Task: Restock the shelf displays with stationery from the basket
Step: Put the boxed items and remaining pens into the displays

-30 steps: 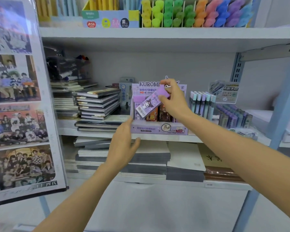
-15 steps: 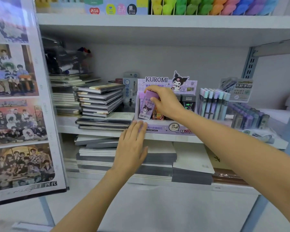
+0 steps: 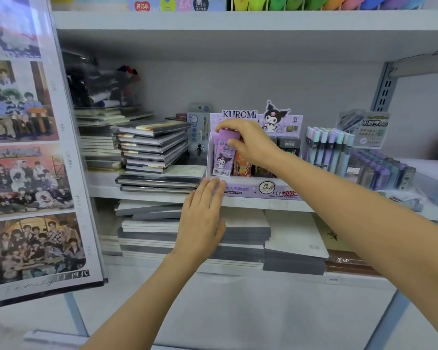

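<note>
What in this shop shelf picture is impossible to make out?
- Basket: outside the head view.
- Purple pack: its top is covered by the right hand.
- Display box: the right forearm hides its right compartments.
- Small print on the box: too small.
- Colourful pens on the top shelf: cut off by the upper edge.

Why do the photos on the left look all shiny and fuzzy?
In the head view, the poster sits behind glossy plastic that catches pale glare near its top, and it lies at the wide lens's edge, so it smears and leans. The middle is sharper: the print on the purple Kuromi box reads clearly, as does the purple pack under the right hand.
</note>
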Demonstrator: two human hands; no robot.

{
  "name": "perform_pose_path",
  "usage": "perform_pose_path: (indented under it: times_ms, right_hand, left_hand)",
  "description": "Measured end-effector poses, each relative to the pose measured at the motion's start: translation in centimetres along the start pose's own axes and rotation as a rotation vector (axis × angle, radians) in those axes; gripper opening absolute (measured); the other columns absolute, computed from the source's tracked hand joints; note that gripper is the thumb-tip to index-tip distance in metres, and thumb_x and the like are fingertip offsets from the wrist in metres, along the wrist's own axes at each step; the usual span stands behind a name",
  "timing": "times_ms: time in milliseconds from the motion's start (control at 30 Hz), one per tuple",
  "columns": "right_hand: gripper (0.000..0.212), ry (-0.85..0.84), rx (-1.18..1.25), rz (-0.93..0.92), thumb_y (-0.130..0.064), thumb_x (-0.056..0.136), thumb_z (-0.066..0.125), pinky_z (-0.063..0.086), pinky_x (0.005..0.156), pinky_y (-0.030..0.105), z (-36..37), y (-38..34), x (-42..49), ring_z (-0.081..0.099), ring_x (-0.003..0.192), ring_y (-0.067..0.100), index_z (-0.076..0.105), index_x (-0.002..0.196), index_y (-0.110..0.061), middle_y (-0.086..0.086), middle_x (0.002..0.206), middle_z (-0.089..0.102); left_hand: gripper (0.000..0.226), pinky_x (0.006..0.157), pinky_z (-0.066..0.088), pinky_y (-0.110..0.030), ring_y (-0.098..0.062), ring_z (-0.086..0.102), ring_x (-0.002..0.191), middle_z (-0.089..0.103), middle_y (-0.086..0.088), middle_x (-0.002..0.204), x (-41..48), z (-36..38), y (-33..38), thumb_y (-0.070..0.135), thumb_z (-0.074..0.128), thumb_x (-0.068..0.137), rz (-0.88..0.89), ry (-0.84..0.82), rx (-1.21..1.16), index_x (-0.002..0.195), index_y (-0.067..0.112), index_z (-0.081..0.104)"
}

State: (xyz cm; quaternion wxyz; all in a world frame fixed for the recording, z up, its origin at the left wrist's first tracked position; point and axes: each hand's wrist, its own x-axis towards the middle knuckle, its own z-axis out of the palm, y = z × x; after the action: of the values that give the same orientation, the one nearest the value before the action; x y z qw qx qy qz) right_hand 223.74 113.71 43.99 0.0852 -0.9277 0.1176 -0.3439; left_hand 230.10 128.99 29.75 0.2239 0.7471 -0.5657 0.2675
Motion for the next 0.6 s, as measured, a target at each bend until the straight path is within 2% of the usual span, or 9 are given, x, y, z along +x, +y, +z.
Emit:
perform_pose_path:
  times_ms: [167,300,400,500,600]
  right_hand:
    - [0.043,-0.032,-0.053,-0.064,0.001,0.094,0.054,0.041,0.102,0.031,1.6,-1.5,0.4,0.053,0.121,0.020,0.057,0.132,-0.018,0.006,0.129,0.060]
    - [0.044,-0.093,-0.052,0.009,0.001,0.094,0.053,0.040,0.107,0.034,1.2,-1.0,1.1,0.049,0.129,0.023,0.057,0.133,-0.018,0.007,0.138,0.055]
    - [0.046,-0.106,-0.082,0.025,0.000,0.094,0.053,0.041,0.102,0.031,1.2,-0.9,1.0,0.052,0.125,0.024,0.054,0.136,-0.018,0.009,0.138,0.055]
    - [0.047,0.026,-0.056,-0.031,0.002,0.095,0.051,0.046,0.095,0.032,2.5,-1.4,-0.4,0.057,0.112,0.022,0.048,0.137,-0.016,0.009,0.131,0.057]
    - [0.032,0.207,-0.018,-0.054,0.002,0.090,0.056,0.046,0.091,0.034,3.4,-0.7,-1.6,0.054,0.108,0.023,0.055,0.121,-0.008,0.008,0.118,0.060]
  left_hand:
    - [0.073,0.114,0.028,-0.045,-0.030,0.023,0.146,0.033,-0.012,0.154,0.1,0.0,0.3,0.014,0.064,0.082,-0.014,0.011,-0.004,0.148,0.007,0.033]
    - [0.073,0.115,0.027,-0.044,-0.028,0.022,0.146,0.032,-0.011,0.154,0.0,-0.2,0.3,0.012,0.062,0.082,-0.016,0.010,-0.012,0.148,0.008,0.033]
    - [0.073,0.115,0.027,-0.044,-0.029,0.022,0.146,0.033,-0.011,0.154,0.0,-0.2,0.2,0.012,0.062,0.081,-0.010,0.010,-0.007,0.148,0.008,0.033]
    - [0.073,0.115,0.028,-0.045,-0.030,0.024,0.146,0.035,-0.012,0.153,0.0,-0.1,0.5,0.010,0.063,0.080,-0.021,0.021,-0.013,0.147,0.006,0.035]
    - [0.073,0.113,0.030,-0.046,-0.030,0.025,0.145,0.037,-0.012,0.152,0.0,-0.1,0.6,0.010,0.065,0.078,-0.031,0.034,-0.029,0.146,0.006,0.037]
